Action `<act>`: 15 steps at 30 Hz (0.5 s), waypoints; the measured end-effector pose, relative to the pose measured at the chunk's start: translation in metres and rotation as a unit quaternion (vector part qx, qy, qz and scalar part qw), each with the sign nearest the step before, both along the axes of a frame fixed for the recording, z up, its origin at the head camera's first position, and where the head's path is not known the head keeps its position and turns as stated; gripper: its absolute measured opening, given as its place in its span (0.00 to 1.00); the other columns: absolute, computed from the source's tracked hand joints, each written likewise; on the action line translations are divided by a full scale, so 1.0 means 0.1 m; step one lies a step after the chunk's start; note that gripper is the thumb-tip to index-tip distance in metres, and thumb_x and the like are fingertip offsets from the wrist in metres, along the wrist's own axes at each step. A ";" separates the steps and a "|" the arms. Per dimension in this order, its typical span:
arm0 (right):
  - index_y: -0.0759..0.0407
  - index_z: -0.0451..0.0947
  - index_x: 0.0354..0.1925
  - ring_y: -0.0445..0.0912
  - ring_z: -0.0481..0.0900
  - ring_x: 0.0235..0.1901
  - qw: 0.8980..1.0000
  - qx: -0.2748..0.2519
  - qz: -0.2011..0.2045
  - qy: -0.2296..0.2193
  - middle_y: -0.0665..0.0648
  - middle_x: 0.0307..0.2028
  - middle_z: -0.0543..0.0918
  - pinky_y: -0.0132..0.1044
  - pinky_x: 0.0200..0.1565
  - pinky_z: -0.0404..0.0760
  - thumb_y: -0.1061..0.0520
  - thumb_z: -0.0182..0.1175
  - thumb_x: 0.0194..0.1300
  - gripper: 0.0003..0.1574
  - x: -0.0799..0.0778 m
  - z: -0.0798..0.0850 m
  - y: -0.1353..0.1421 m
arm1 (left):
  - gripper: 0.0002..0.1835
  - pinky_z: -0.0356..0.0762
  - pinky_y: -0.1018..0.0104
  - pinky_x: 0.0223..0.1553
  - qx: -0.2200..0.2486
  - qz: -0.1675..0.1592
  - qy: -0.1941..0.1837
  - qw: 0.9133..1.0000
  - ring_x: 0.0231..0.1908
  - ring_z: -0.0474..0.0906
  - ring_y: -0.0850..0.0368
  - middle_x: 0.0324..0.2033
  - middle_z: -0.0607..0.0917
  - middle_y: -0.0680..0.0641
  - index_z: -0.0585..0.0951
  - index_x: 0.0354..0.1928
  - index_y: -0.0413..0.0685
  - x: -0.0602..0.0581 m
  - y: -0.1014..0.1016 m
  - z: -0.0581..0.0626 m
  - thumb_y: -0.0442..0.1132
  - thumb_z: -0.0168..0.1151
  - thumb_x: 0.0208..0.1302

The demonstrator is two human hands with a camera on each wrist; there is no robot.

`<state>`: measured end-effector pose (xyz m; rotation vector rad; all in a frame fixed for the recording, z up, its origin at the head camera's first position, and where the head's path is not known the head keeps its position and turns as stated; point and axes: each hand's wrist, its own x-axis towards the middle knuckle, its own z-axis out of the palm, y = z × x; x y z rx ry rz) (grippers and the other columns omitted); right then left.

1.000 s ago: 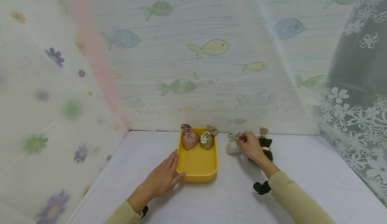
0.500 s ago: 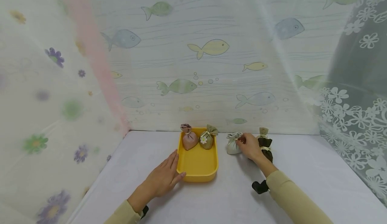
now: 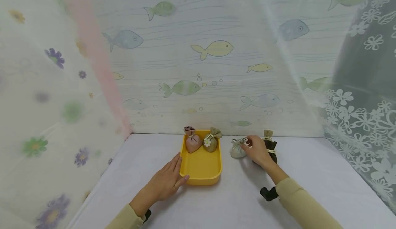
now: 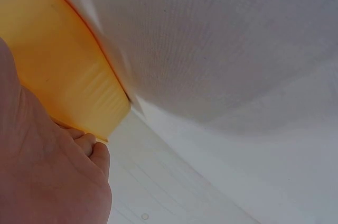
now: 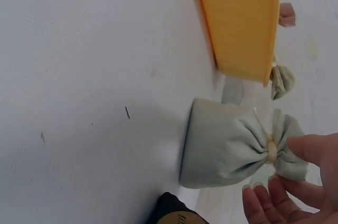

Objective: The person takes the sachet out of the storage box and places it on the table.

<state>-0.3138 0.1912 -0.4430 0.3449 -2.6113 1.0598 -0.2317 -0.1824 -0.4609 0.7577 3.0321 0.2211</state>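
Left hand (image 3: 165,181), fingers straight, against yellow rectangular plastic tray (image 3: 201,163) holding pink cloth pouch (image 3: 193,144) and olive cloth pouch (image 3: 210,144). Right of tray, apparently on white counter (image 3: 238,201): pale grey-green cloth pouch (image 3: 237,150), top pinched in grip of right hand (image 3: 258,150).

Soft, even, muted light fills the head view, with a faint shadow on the white tablecloth (image 3: 241,201) to the right of the yellow tray (image 3: 200,167), beneath the right hand (image 3: 256,150). A pale sheen streaks the fish-print curtain (image 3: 216,23) behind the tray; some flowers (image 3: 72,111) well left of it look blurred. Both wrist views are dimmer and greyer, the left one showing broad shadow beside the tray.
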 end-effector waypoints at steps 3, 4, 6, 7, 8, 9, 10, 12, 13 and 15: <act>0.78 0.77 0.54 0.61 0.80 0.44 1.000 -0.005 0.004 -0.001 0.71 0.44 0.80 0.55 0.47 0.80 0.62 0.64 0.67 0.22 0.04 0.04 0.02 | 0.48 0.54 0.47 0.76 -0.006 0.000 -0.004 1.000 0.79 0.47 0.43 0.81 0.47 0.36 0.50 0.79 0.32 0.01 0.00 0.01 0.67 0.37 0.78; 0.78 0.77 0.54 0.61 0.79 0.44 1.000 -0.005 0.004 0.001 0.71 0.44 0.80 0.55 0.47 0.80 0.63 0.64 0.67 0.22 0.05 0.06 0.03 | 0.48 0.54 0.47 0.76 -0.006 0.000 -0.003 1.000 0.79 0.48 0.43 0.80 0.48 0.36 0.50 0.79 0.31 0.01 0.00 0.02 0.67 0.38 0.78; 0.77 0.77 0.54 0.61 0.79 0.44 1.000 -0.004 0.007 0.007 0.70 0.45 0.80 0.54 0.48 0.80 0.63 0.64 0.67 0.22 0.07 0.08 0.04 | 0.48 0.54 0.47 0.76 -0.005 -0.002 -0.002 1.000 0.79 0.48 0.43 0.80 0.48 0.35 0.50 0.79 0.31 0.02 0.01 0.02 0.67 0.38 0.79; 0.77 0.77 0.54 0.61 0.79 0.44 1.000 -0.003 0.009 0.012 0.70 0.45 0.80 0.54 0.47 0.80 0.63 0.64 0.67 0.22 0.07 0.09 0.05 | 0.48 0.55 0.47 0.76 -0.004 -0.003 -0.001 1.000 0.79 0.48 0.43 0.80 0.49 0.35 0.51 0.79 0.31 0.02 0.01 0.02 0.67 0.38 0.79; 0.76 0.77 0.54 0.61 0.79 0.44 1.000 -0.004 0.009 0.016 0.70 0.45 0.79 0.54 0.47 0.80 0.63 0.64 0.66 0.21 0.08 0.11 0.05 | 0.47 0.55 0.47 0.76 -0.002 -0.004 0.001 1.000 0.79 0.48 0.43 0.80 0.49 0.35 0.51 0.79 0.31 0.02 0.01 0.01 0.67 0.38 0.79; 0.76 0.77 0.54 0.61 0.79 0.44 1.000 -0.005 0.010 0.021 0.70 0.44 0.79 0.53 0.47 0.80 0.63 0.64 0.66 0.21 0.08 0.12 0.05 | 0.48 0.55 0.47 0.76 -0.004 -0.004 0.001 1.000 0.79 0.48 0.43 0.80 0.48 0.35 0.51 0.79 0.31 0.02 0.01 0.02 0.67 0.37 0.79; 0.75 0.78 0.53 0.61 0.79 0.44 1.000 -0.005 0.010 0.026 0.70 0.44 0.79 0.53 0.46 0.80 0.64 0.64 0.66 0.21 0.09 0.13 0.04 | 0.47 0.55 0.47 0.76 -0.003 -0.003 0.002 1.000 0.79 0.48 0.43 0.80 0.48 0.36 0.51 0.79 0.31 0.02 0.01 0.02 0.67 0.37 0.79; 0.75 0.78 0.53 0.60 0.79 0.44 0.999 -0.006 0.008 0.036 0.69 0.44 0.79 0.51 0.45 0.81 0.64 0.64 0.66 0.20 0.10 0.16 0.03 | 0.48 0.55 0.48 0.76 -0.003 -0.002 0.003 1.000 0.79 0.48 0.44 0.80 0.48 0.36 0.51 0.79 0.31 0.02 0.01 0.02 0.68 0.36 0.78; 0.74 0.78 0.53 0.60 0.78 0.44 0.999 -0.007 0.010 0.039 0.69 0.44 0.79 0.50 0.44 0.81 0.64 0.65 0.66 0.20 0.11 0.18 0.03 | 0.48 0.55 0.48 0.76 -0.005 -0.002 0.003 1.000 0.79 0.47 0.44 0.81 0.48 0.36 0.50 0.79 0.31 0.03 0.01 0.03 0.68 0.35 0.78; 0.74 0.78 0.53 0.60 0.78 0.43 0.999 -0.008 0.011 0.044 0.69 0.44 0.79 0.49 0.43 0.81 0.64 0.65 0.65 0.20 0.12 0.20 0.00 | 0.48 0.55 0.48 0.76 -0.005 -0.001 0.003 1.000 0.79 0.48 0.44 0.81 0.48 0.36 0.50 0.79 0.31 0.03 0.01 0.03 0.68 0.35 0.78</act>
